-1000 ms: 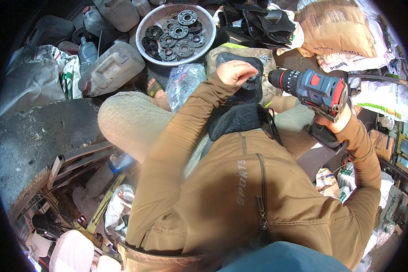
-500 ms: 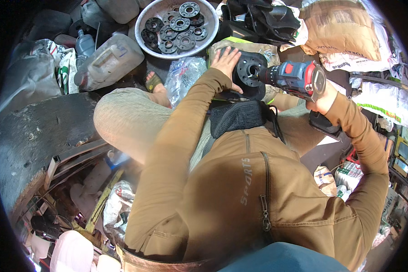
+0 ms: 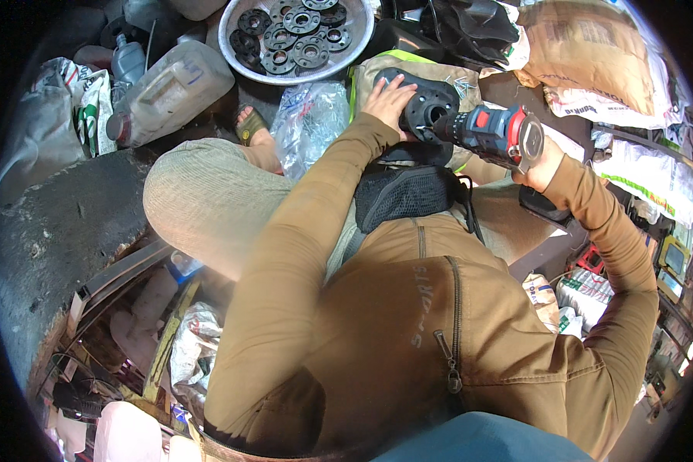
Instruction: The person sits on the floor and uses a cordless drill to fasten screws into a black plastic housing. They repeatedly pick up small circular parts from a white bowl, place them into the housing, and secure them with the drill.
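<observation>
My right hand (image 3: pixel 545 165) grips a blue, black and red cordless drill (image 3: pixel 491 129) by its handle. The drill lies level and its nose points left, at a black flanged rubber-like piece (image 3: pixel 418 117) with a round centre and small holes. Whether the drill's tip touches the piece cannot be made out. My left hand (image 3: pixel 389 104) is closed over the left side of that piece, fingers on its upper face. The piece is tilted above my lap. Beneath and behind it lies a beige cloth bag (image 3: pixel 396 65) with a yellow-green edge, several screws on it.
A white basin (image 3: pixel 231 55) of black round flanges (image 3: pixel 310 52) stands far ahead. Left of it lies a cloudy plastic jug (image 3: pixel 179 94), with a clear plastic bag (image 3: pixel 312 115) nearer my leg. Brown sacks (image 3: pixel 585 58) and black plastic pieces (image 3: pixel 470 35) crowd the far right.
The black flanged piece has tilted, and my left fingers have drawn closer together on it. The drill has shifted slightly left. The whole view has moved a little.
</observation>
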A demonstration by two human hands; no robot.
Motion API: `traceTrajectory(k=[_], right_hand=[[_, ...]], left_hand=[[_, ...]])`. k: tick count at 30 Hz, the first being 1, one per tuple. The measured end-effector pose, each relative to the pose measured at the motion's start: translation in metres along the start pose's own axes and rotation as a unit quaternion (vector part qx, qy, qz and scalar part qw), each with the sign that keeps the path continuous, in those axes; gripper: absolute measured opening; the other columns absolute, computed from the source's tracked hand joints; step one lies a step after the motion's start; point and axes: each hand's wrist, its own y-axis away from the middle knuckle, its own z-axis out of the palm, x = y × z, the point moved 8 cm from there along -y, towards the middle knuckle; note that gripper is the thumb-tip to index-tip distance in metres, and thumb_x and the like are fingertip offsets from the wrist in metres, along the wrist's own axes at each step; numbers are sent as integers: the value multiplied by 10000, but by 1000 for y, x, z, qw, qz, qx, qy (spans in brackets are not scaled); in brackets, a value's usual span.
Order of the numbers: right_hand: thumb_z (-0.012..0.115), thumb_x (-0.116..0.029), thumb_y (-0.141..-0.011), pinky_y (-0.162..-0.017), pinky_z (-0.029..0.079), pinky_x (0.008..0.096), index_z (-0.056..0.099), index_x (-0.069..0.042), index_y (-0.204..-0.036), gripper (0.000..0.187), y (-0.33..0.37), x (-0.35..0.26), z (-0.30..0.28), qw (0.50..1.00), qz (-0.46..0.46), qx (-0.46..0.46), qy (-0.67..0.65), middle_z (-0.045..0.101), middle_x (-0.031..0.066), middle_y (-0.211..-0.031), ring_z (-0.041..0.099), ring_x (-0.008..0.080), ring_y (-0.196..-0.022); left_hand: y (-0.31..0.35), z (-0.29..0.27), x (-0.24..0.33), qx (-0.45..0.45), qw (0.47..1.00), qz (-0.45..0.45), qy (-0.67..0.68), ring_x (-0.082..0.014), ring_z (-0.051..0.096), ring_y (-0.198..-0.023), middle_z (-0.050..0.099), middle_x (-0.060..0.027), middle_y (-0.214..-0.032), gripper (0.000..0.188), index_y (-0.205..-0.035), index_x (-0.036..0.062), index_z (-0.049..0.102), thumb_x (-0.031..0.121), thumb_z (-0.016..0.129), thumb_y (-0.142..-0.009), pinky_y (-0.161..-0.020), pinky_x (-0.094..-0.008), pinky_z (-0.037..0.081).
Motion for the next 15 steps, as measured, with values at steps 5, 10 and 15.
traceTrajectory(k=[5,10,15], right_hand=[[673,-81,-674,-799,498,328,607,-49,-1004,338,-5,-11,1,994,-69,-14,84,652,98,-902,621,246,-849],[665,-90,-685,-788,502,331,607,-51,-996,319,-8,-19,3,979,-104,-61,165,651,99,-889,621,251,-834],[656,-99,-695,-777,505,335,608,-53,-988,300,-14,-22,6,965,-124,-97,210,649,99,-876,622,256,-819]], left_hand=[[1,-4,1,31,999,-5,13,-220,293,-1371,448,-19,-1393,912,-1310,108,460,363,851,-526,-1154,-427,143],[1,-3,1,42,999,-4,10,-208,304,-1366,458,-18,-1385,893,-1320,120,450,357,834,-549,-1150,-425,151],[1,1,-2,35,999,-7,8,-201,302,-1369,463,-20,-1381,880,-1354,148,419,363,802,-591,-1152,-423,145]])
